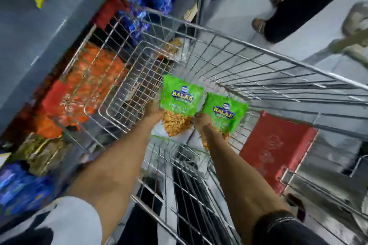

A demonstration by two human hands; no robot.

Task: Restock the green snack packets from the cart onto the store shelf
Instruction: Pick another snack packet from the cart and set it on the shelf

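Above the cart (229, 45), I see my left hand (153, 110) and right hand (202, 120) each gripping a green packet (182, 98) (226, 112), long axes pointing away; the shelf (29, 45) lies left, nearer my left hand.

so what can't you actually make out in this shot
- Small print under the brand name on the left packet and right packet: head view, motion blur.
- Left hand and right hand fingers: hidden behind the packets.
- Shelf goods on the left: smeared, seen through the cart wire.
- Bystander: cut off by the top edge.
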